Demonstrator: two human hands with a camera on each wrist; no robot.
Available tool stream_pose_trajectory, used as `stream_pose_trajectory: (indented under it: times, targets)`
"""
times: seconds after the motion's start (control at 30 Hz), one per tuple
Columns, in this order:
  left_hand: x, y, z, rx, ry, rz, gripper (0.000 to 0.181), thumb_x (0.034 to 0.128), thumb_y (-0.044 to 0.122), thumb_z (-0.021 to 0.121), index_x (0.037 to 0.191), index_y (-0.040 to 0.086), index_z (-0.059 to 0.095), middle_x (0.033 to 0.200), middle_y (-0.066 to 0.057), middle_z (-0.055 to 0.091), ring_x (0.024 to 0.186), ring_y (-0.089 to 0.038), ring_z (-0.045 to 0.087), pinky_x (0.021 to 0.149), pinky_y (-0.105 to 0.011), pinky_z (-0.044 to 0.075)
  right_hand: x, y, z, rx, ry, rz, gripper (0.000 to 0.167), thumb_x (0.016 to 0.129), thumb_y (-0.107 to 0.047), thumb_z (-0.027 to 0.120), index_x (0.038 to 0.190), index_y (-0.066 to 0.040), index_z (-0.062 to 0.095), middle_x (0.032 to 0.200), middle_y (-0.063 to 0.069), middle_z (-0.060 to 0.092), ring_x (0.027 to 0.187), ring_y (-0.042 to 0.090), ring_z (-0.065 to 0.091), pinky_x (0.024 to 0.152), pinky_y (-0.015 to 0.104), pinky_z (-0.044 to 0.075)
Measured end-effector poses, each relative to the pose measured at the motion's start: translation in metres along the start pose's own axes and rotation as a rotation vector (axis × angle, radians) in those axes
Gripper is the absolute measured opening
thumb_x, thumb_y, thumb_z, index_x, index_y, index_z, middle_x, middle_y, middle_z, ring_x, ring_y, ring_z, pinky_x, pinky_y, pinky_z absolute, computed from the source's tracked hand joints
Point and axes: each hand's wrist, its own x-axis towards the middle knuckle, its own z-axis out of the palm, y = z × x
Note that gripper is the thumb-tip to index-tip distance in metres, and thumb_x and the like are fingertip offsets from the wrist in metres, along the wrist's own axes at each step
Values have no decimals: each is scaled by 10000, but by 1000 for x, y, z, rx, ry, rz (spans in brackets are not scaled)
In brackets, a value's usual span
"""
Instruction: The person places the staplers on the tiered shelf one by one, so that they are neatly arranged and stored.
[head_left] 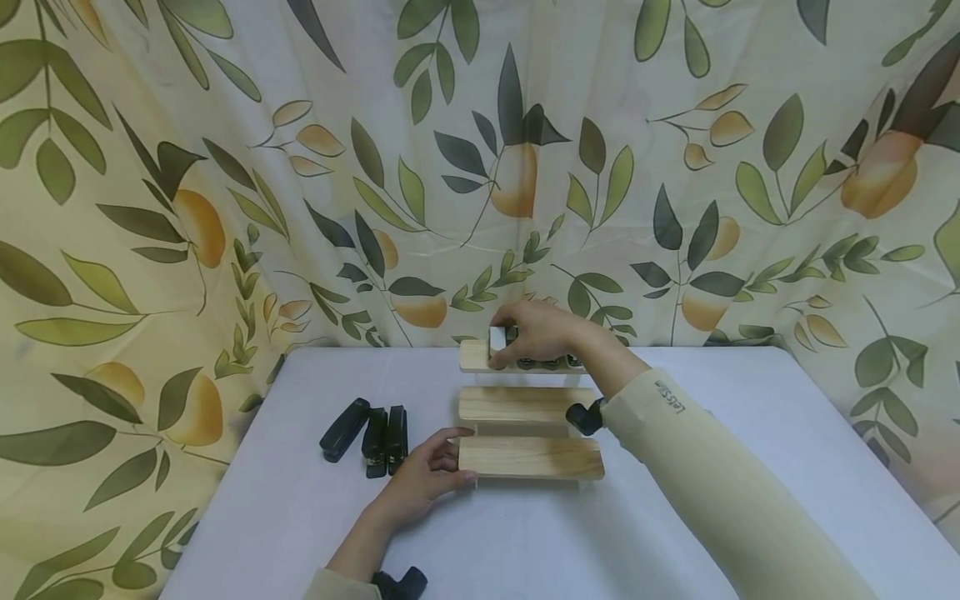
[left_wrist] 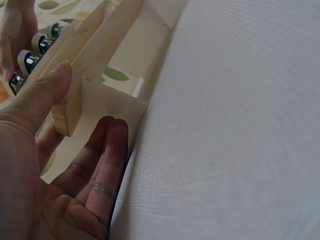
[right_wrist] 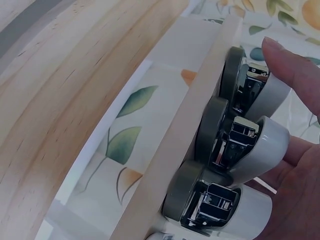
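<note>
A three-tier wooden display rack (head_left: 531, 457) with pale upright supports stands on the table. My left hand (head_left: 422, 482) grips the left end of its lowest board, thumb against the wood and fingers bent beside the white side support (left_wrist: 114, 97). At the rack's top tier, my right hand (head_left: 543, 329) holds a white-and-black stapler (head_left: 497, 340) between thumb and fingers. That stapler (right_wrist: 260, 92) stands on end in the right wrist view, in a row with other white-and-black staplers (right_wrist: 222, 210) along the board. In the head view my right hand partly hides this row.
Three black staplers lie on the table left of the rack: one slanted stapler (head_left: 345, 429) and a close pair, whose right stapler (head_left: 397, 439) is near my left hand. The middle board (head_left: 517, 404) is bare wood. A leaf-patterned curtain (head_left: 337, 167) hangs behind the white table (head_left: 675, 517).
</note>
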Motion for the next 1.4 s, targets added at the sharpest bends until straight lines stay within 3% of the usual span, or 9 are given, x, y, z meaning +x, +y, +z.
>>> stream_pose_trajectory:
  times: [0.3, 0.63, 0.8, 1.03, 1.4]
  targets:
    - [0, 0, 0, 0, 0, -7, 653, 868, 363, 841, 1450, 358, 545, 1190, -42, 673, 1030, -189, 691, 889, -309, 545, 0, -1, 0, 28, -4, 6, 724, 824, -446, 858, 1408, -95, 613, 1395, 84, 653, 1349, 311, 560, 1161, 535, 400]
    - [0, -1, 0, 2, -3, -2, 662, 867, 379, 839, 1457, 348, 540, 1189, -44, 671, 1030, -192, 690, 888, -302, 545, -10, 1, -6, 67, -2, 12, 851, 830, -472, 852, 1517, -109, 504, 1505, 119, 578, 1458, 386, 453, 1194, 604, 338]
    - [0, 0, 0, 1, 2, -3, 663, 866, 369, 842, 1457, 339, 543, 1186, -49, 670, 1027, -192, 693, 877, -293, 553, -19, 8, -10, 100, 55, -21, 795, 882, -450, 809, 1518, -92, 495, 1500, 135, 573, 1422, 375, 504, 1150, 588, 410]
    - [-1, 0, 0, -11, -2, -4, 658, 873, 347, 840, 1459, 333, 541, 1197, -57, 669, 1036, -193, 696, 873, -278, 559, -38, 16, -15, 134, 163, -61, 659, 960, -344, 735, 1521, -91, 497, 1474, 140, 600, 1412, 372, 518, 1145, 607, 410]
    - [-1, 0, 0, -4, -1, 2, 675, 871, 352, 840, 1473, 303, 536, 1185, -59, 667, 1034, -196, 695, 876, -278, 557, -67, 42, -21, 204, 239, -33, 561, 1013, -359, 669, 1511, -156, 512, 1504, 92, 568, 1450, 359, 459, 1148, 648, 373]
